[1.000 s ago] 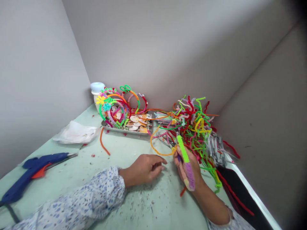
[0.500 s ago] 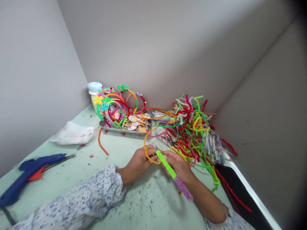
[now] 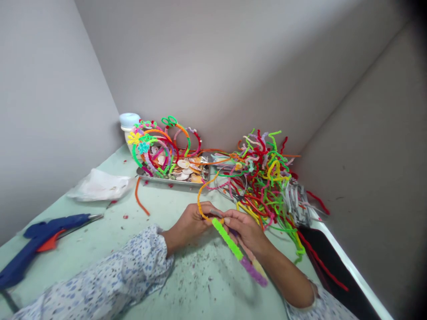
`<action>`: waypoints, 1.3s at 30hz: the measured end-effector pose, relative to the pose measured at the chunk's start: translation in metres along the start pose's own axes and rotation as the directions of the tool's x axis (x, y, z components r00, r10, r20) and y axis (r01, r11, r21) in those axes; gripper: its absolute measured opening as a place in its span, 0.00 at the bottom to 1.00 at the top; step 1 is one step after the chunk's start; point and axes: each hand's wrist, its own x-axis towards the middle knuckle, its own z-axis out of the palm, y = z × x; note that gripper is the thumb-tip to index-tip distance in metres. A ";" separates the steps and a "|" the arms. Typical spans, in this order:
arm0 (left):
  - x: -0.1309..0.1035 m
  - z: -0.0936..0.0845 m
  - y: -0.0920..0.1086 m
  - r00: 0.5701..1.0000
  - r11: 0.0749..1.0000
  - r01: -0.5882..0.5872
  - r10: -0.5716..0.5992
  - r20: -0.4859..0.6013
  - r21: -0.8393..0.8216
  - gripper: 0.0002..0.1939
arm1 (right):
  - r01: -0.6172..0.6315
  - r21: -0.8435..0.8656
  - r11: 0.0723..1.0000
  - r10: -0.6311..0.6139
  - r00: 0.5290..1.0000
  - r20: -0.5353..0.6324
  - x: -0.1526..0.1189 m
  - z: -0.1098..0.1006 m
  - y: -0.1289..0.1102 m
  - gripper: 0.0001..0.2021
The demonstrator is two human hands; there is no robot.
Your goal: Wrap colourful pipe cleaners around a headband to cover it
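Observation:
My left hand [image 3: 196,218] and my right hand [image 3: 245,227] meet over the table's middle, fingers closed on a band wrapped in fuzzy stem. Bright green covers its near part [image 3: 227,239], and purple covers the lower end [image 3: 253,272], which hangs toward me below my right hand. A loose orange pipe cleaner [image 3: 200,200] rises in a curve from between my fingertips. The fingers of my left hand pinch the grey bare part of the band. My right thumb and forefinger press on the orange stem where it meets the green.
A metal tray [image 3: 167,180] holds decorated headbands and flat pieces. Right of it lies a tangled heap of pipe cleaners [image 3: 267,178] with grey bands [image 3: 296,202]. A blue glue gun [image 3: 40,240], a plastic bag [image 3: 100,186] and an orange stem [image 3: 142,202] lie left.
The green and purple band has shifted slightly left and down. The orange stem's lower end now reaches my right fingertips, and more of the band's far side shows below my right hand.

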 end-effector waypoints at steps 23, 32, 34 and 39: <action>-0.002 0.005 0.004 0.993 0.992 0.040 -0.053 -0.105 -0.116 0.06 | 0.045 -0.198 0.979 -0.053 0.998 -0.033 -0.005 0.008 -0.007 0.08; -0.001 0.011 0.001 0.983 0.970 0.105 -0.135 -0.128 -0.221 0.08 | 0.073 -0.191 0.979 -0.089 0.993 -0.073 -0.005 0.009 -0.003 0.08; -0.002 0.012 0.000 0.984 0.965 0.124 -0.150 -0.097 -0.230 0.10 | 0.069 -0.180 0.981 -0.082 0.994 -0.068 -0.004 0.007 -0.004 0.08; -0.004 0.010 0.003 0.989 0.979 0.122 -0.135 -0.069 -0.166 0.10 | 0.043 -0.196 0.980 -0.062 0.994 -0.091 -0.004 0.005 -0.004 0.09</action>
